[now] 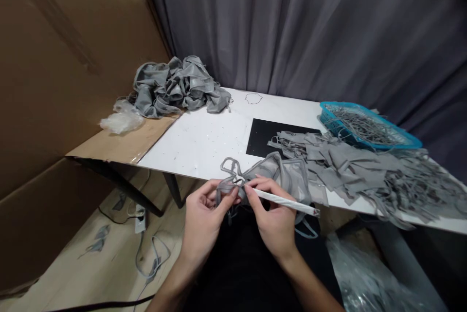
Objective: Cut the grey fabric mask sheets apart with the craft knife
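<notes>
Pinching the seemingly light, limp cloth (pixel 296 175) by its strap (pixel 224 188) in our left hand (pixel 205 217), we grip a stick (pixel 286 201) in our right hand (pixel 276 224)

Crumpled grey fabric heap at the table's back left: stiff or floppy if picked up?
Probably floppy: the crumpled grey fabric heap lies in thin, soft-looking folds. It may also shed pieces when lifted, since it looks loosely piled, and seems unlikely to roll, given its slumped shape.

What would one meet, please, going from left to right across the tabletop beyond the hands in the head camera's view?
Crumpled translucent plastic bag → heaped grey fabric pieces → black rectangular sheet → blue openwork basket.
</notes>
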`<state>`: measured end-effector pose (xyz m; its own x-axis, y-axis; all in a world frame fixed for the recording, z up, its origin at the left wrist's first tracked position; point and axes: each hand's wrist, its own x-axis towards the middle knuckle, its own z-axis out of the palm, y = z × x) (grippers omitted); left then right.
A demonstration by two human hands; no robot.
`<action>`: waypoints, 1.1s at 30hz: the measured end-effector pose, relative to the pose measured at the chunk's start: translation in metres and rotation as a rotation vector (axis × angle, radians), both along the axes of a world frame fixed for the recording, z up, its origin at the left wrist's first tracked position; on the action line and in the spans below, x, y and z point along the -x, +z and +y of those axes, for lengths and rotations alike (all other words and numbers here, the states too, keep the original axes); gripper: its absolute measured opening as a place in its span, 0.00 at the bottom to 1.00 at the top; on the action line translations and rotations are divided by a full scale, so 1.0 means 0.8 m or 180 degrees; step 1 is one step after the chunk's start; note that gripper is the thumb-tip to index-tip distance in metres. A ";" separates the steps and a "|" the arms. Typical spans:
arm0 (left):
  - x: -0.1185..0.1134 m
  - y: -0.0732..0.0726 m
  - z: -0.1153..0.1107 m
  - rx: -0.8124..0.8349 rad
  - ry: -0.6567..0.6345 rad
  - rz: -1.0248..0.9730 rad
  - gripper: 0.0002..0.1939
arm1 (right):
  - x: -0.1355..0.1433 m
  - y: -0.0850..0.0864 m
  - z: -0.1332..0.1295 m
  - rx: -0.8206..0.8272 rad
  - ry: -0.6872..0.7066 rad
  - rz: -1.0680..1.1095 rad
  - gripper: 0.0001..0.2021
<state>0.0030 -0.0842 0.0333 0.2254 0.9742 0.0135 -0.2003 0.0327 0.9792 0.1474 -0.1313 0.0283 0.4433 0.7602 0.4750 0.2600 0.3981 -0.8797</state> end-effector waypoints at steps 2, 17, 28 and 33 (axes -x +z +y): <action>0.000 -0.001 -0.001 -0.0002 -0.0006 0.0031 0.12 | 0.000 0.000 -0.001 -0.0074 -0.0093 -0.0215 0.11; -0.004 0.001 -0.003 -0.0088 -0.0034 0.0177 0.10 | -0.003 -0.005 0.000 0.0025 -0.0255 -0.1100 0.14; -0.004 0.004 -0.005 -0.0048 0.0024 0.0140 0.12 | -0.005 -0.001 0.000 0.0494 0.0291 0.0625 0.11; -0.005 0.006 -0.005 -0.0089 0.0005 0.0216 0.10 | -0.001 -0.002 -0.001 0.0299 0.0085 0.0345 0.10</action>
<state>0.0068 -0.0880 0.0382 0.2253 0.9740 0.0255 -0.1336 0.0049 0.9910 0.1485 -0.1321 0.0269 0.4672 0.8111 0.3518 0.1519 0.3183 -0.9357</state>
